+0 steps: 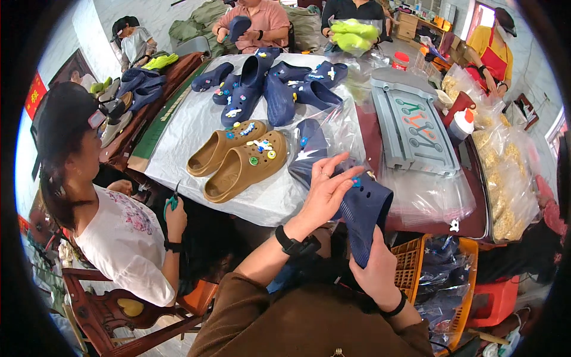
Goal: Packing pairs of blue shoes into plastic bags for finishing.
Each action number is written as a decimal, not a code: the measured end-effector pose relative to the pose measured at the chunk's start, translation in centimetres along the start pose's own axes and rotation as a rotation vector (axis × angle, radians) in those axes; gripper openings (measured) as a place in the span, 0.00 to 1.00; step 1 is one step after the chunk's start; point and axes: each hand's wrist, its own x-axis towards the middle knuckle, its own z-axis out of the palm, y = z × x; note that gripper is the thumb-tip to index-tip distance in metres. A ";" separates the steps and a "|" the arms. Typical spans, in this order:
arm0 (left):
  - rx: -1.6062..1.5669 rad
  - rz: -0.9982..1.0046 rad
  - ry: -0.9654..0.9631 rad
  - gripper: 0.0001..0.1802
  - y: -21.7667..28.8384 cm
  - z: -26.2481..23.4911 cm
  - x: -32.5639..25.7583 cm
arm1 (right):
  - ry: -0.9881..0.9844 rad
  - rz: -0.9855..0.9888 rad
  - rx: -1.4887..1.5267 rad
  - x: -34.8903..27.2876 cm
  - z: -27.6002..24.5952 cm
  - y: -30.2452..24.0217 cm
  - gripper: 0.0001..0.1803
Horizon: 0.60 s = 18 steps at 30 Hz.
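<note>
A navy clog (367, 205) with small charms on its upper is held in front of me, tilted with its opening toward the right. My right hand (376, 268) grips it from below, thumb up along the side. Over the clog's upper lies my left hand (324, 190), its fingers stretched out beside a blue charm; its thumb is hidden. Just beyond, another navy clog (303, 157) lies partly under a clear plastic bag (342, 134). A pair of brown clogs (253, 169) with colourful charms rests left of my hands.
Several navy clogs (279, 98) are heaped farther back on the white-covered table (169, 163). To the right are a grey plastic board (413, 119), flat clear bags (428, 196) and an orange basket (410, 265). At left, a seated person (119, 232) holds green-handled scissors (171, 202); others sit around.
</note>
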 end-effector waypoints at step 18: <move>0.135 -0.167 0.026 0.51 4.3 -2.6 -8.2 | -0.082 0.247 1.022 1.3 3.6 0.2 0.39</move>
